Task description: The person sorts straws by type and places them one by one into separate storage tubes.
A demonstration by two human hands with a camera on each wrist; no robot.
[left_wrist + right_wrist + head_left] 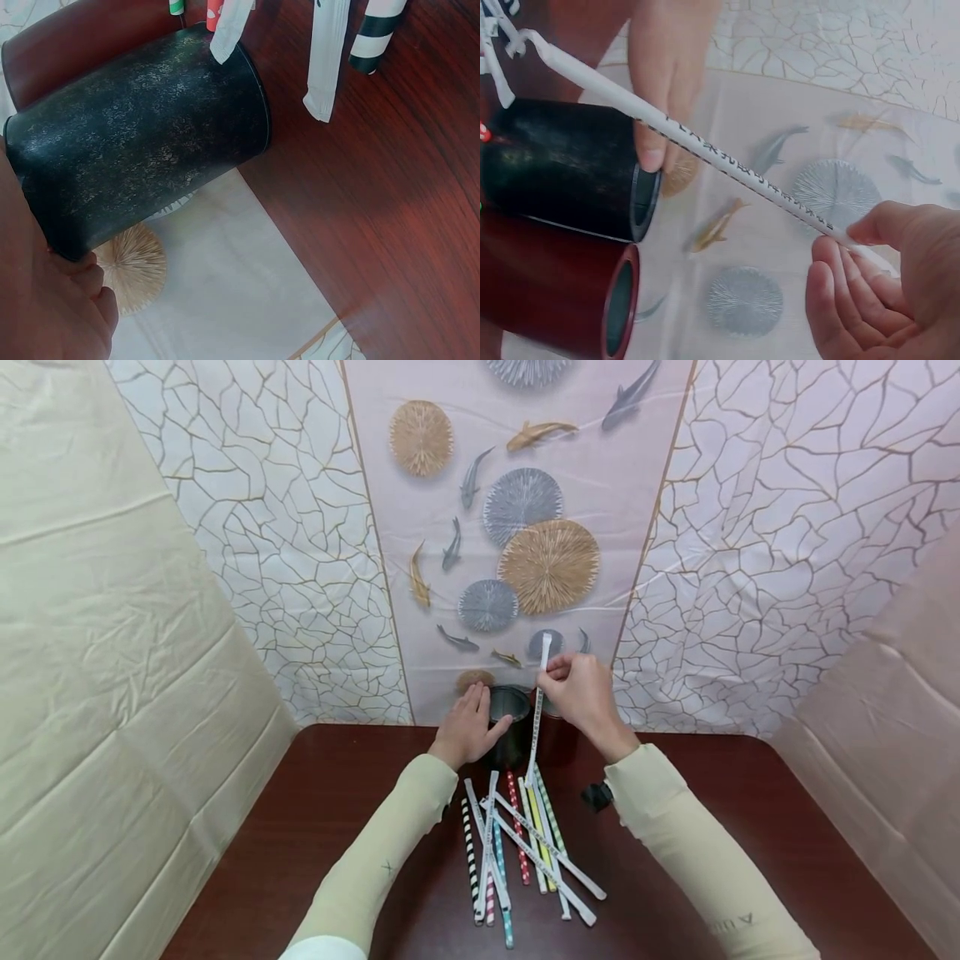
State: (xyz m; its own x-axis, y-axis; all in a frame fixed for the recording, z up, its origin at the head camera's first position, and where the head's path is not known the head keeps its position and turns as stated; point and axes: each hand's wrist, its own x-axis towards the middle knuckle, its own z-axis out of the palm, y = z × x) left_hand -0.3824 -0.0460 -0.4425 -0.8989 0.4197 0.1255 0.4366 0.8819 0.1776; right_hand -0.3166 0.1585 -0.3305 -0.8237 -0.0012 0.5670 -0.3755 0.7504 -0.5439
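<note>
Head view: a dark brown wooden tabletop is seen, closed in by cream cloth at the left and right and by a patterned backdrop with fish and round fan shapes at the far side. At the far edge of the tabletop a black speckled cylindrical cup stands, and just to its right a dark red cylindrical cup is set, the two appearing to touch in the right wrist view. The black cup is gripped by the left hand, whose fingers are curled round its left side with the thumb against its near wall. A long white paper-wrapped straw with small black print is pinched near its upper end between the thumb and fingers of the right hand; the straw is held nearly upright, and its lower end reaches down to the pile on the tabletop, just in front of the cups. Nearer the person a loose pile of straws is spread on the tabletop: white wrapped ones, a black-and-white striped one, a red dotted one, a yellow one, and green and blue patterned ones, several crossed over each other. A small black object is seen by the right sleeve.
</note>
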